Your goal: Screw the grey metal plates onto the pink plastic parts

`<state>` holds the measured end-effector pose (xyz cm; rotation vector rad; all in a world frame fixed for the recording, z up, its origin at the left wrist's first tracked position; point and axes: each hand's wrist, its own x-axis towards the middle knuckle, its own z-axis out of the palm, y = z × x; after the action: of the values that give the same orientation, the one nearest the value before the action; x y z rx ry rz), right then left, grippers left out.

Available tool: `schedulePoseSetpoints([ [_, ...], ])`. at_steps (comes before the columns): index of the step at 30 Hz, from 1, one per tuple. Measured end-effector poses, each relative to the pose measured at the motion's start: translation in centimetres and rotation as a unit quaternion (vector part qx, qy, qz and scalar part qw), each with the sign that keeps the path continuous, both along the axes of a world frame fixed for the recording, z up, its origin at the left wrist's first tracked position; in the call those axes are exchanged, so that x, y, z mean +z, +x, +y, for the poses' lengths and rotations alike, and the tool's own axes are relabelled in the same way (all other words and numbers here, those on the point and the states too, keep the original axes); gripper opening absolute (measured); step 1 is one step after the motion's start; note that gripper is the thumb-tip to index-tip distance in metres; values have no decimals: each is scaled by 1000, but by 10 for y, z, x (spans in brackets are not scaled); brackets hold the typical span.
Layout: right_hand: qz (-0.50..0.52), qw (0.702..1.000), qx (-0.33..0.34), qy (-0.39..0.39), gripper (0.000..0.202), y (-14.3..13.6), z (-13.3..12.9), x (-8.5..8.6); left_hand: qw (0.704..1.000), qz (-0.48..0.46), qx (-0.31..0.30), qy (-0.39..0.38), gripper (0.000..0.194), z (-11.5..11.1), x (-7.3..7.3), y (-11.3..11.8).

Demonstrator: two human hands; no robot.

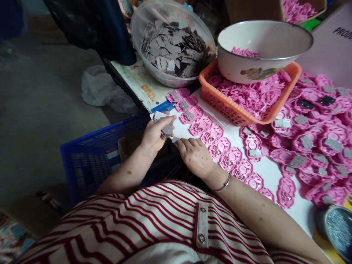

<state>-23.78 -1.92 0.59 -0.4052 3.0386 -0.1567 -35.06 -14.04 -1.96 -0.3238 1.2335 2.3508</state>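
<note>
My left hand (155,134) is closed around several flat grey plates (167,129) at the table's near edge. Close beside it, my right hand (195,156) pinches one small grey plate (175,139) between thumb and fingers. A slanting row of pink plastic frames (211,135) runs along the table past my right hand. The far ones in the row carry a grey plate (189,116) each. Shiny metal dots show on the nearer ones, and my right forearm covers part of the row's near end.
A clear tub (173,75) of grey plates stands at the back. An orange basket (228,110) of pink pieces supports an enamel bowl (264,40). Pink frames pile up (316,139) on the right, near a cup of tiny metal parts (339,229). A blue crate (90,146) sits at left.
</note>
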Motion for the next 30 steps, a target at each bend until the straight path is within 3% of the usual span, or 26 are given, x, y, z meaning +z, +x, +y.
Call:
schedulePoseSetpoints([
  [3, 1, 998, -26, -53, 34, -5, 1, 0, 1000, 2, -5, -2, 35, -2, 1, 1],
  [6, 13, 987, -94, -127, 33, -13, 14, 3, 1000, 4, -3, -6, 37, -4, 2, 1],
  [11, 27, 937, -253, -240, 28, -29, 56, 11, 999, 6, -44, -4, 37, -1, 5, 8],
  [15, 13, 901, -328, -282, 20, -38, 74, 12, 995, 2, -100, -1, 38, 9, 6, 17],
  [23, 18, 860, -375, -345, 11, -43, 69, 15, 991, 1, -136, -6, 46, 18, 6, 22],
  [30, -88, 802, -293, -514, 43, -32, 48, 42, 973, 33, -229, 0, 53, 23, 9, 32],
])
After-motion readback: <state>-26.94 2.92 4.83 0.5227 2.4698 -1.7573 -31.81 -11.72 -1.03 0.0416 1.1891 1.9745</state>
